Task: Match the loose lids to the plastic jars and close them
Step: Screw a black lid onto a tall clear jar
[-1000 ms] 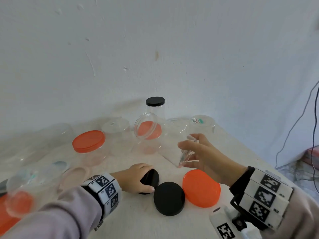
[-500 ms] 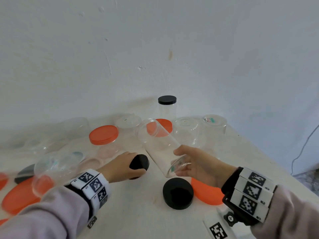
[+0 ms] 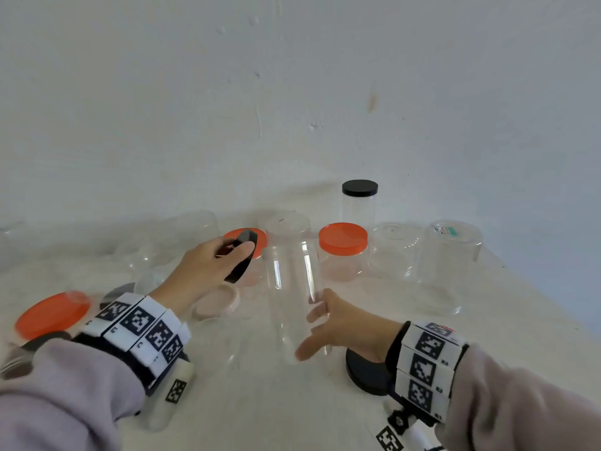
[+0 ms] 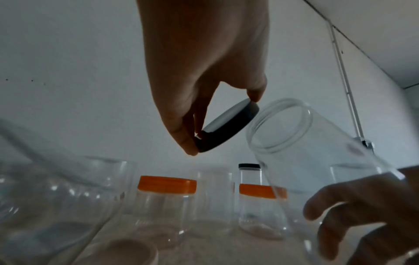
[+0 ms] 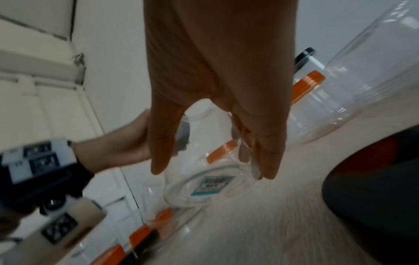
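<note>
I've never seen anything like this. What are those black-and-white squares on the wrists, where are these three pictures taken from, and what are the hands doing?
No machine here: a person works with bare hands, wearing wrist bands with patterned squares. One picture comes from a head camera, two from wrist cameras looking along the fingers. The left hand pinches a black lid beside the open mouth of a clear jar, which the right hand holds near its base. On the table stand more clear jars, some with orange lids, and loose lids lie about.
</note>
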The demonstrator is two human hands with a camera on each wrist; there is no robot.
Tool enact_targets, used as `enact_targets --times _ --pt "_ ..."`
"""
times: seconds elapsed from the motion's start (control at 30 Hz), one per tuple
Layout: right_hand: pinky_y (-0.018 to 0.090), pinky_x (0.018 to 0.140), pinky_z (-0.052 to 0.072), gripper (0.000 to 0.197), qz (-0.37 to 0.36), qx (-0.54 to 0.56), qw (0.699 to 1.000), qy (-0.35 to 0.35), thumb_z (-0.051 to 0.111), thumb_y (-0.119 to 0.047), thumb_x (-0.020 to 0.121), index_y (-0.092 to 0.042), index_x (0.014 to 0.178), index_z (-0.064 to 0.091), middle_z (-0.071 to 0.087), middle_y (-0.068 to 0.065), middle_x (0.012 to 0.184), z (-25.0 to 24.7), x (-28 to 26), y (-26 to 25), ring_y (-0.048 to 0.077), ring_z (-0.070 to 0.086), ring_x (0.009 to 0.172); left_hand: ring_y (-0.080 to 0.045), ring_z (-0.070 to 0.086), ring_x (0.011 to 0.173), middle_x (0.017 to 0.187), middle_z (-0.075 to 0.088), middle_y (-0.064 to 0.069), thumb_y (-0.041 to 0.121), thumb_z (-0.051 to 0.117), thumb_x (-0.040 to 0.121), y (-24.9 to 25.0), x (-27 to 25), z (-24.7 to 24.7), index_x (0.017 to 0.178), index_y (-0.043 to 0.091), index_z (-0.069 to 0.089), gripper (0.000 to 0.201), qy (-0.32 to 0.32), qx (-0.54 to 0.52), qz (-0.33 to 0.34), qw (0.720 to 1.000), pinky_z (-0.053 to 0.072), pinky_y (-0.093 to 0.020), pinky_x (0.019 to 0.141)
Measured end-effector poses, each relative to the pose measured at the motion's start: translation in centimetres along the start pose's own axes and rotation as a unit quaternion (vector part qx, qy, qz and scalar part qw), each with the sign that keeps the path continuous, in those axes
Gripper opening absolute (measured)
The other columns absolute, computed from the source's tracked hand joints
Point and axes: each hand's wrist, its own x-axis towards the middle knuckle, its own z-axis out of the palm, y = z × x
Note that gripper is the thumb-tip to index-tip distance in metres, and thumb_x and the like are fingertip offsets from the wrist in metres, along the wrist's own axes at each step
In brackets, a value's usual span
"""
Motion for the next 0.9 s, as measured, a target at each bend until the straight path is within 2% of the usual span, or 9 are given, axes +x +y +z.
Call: enact_targets --times 0.13,0.3,0.4,0.47,0.57,0.7,0.77,0.83,0.9 --pt "0.029 0.092 0.048 0.092 -0.012 -0.078 0.997 -0.014 0.091 -0.016 0.061 -0.026 0.131 0.031 0.047 -0.004 0.123 0.8 1.1 0.1 0.015 0.05 0.117 0.004 0.06 0.087 0.096 0.067 0.016 0.054 0.06 0.086 1.2 -0.8 -0.6 0.111 0.034 0.063 0.032 0.004 -0.008 0.029 1.0 0.04 -0.013 0.066" --pt "0.034 0.105 0.041 0.096 -0.02 -0.112 0.993 -0.02 0.091 -0.014 0.061 -0.025 0.134 0.029 0.044 -0.002 0.133 0.7 2.0 0.2 0.018 0.041 0.131 0.019 0.058 0.083 0.091 0.065 0.031 0.063 0.059 0.073 2.1 -2.0 -0.4 0.106 0.045 0.059 0.037 -0.022 -0.021 0.067 0.997 0.04 0.001 0.064" --pt "0.039 0.109 0.038 0.098 -0.02 -0.133 0.991 -0.023 0.091 -0.018 0.062 -0.026 0.136 0.026 0.041 -0.001 0.138 0.5 2.3 0.5 0.02 0.038 0.134 0.017 0.058 0.088 0.091 0.064 0.035 0.074 0.054 0.063 2.7 -2.5 -0.3 0.095 0.052 0.058 0.039 -0.038 -0.015 0.086 0.995 0.04 0.001 0.066" --pt "0.038 0.109 0.037 0.098 -0.02 -0.135 0.99 -0.022 0.09 -0.019 0.063 -0.027 0.135 0.025 0.039 0.0 0.14 0.4 2.4 0.8 0.022 0.037 0.135 0.01 0.06 0.089 0.096 0.064 0.029 0.074 0.053 0.061 2.9 -2.6 -0.2 0.093 0.044 0.064 0.045 -0.051 -0.016 0.105 0.993 0.042 -0.001 0.069" --pt "0.037 0.108 0.036 0.101 -0.022 -0.147 0.989 -0.018 0.09 -0.021 0.064 -0.029 0.138 0.022 0.037 0.0 0.142 0.0 2.3 1.0 0.021 0.038 0.131 0.001 0.06 0.087 0.101 0.065 0.011 0.072 0.055 0.062 3.2 -2.8 0.1 0.106 0.024 0.065 0.066 -0.067 -0.008 0.129 0.989 0.044 -0.008 0.073" --pt "0.032 0.109 0.032 0.106 -0.059 -0.119 0.991 -0.031 0.089 -0.027 0.065 -0.032 0.143 0.018 0.035 -0.012 0.14 -1.0 1.9 0.4 0.015 0.032 0.133 -0.008 0.059 0.091 0.109 0.064 -0.002 0.073 0.053 0.061 4.2 -3.1 0.2 0.113 0.016 0.063 0.078 -0.084 0.029 0.135 0.987 0.049 -0.026 0.083" --pt "0.034 0.11 0.034 0.102 -0.088 -0.088 0.992 -0.026 0.089 -0.027 0.065 -0.037 0.142 0.023 0.037 -0.015 0.139 -1.4 1.6 -0.1 0.011 0.034 0.132 -0.002 0.058 0.093 0.108 0.064 0.005 0.073 0.054 0.06 4.6 -3.3 0.4 0.109 0.031 0.065 0.066 -0.104 0.033 0.132 0.985 0.049 -0.026 0.083" --pt "0.038 0.108 0.039 0.098 -0.112 -0.079 0.991 -0.011 0.089 -0.028 0.065 -0.039 0.141 0.027 0.041 -0.012 0.139 -1.7 1.5 -0.4 0.01 0.041 0.129 0.009 0.055 0.097 0.108 0.063 0.019 0.072 0.056 0.058 5.2 -3.6 0.6 0.1 0.054 0.061 0.046 -0.13 0.036 0.127 0.983 0.048 -0.013 0.078" --pt "0.037 0.105 0.044 0.096 -0.122 -0.083 0.989 -0.004 0.089 -0.03 0.066 -0.043 0.138 0.027 0.043 -0.013 0.137 -1.8 1.4 -0.3 0.009 0.047 0.123 0.007 0.055 0.102 0.112 0.062 0.019 0.073 0.057 0.057 5.5 -3.6 0.8 0.105 0.055 0.059 0.051 -0.153 0.057 0.125 0.979 0.048 -0.015 0.086"
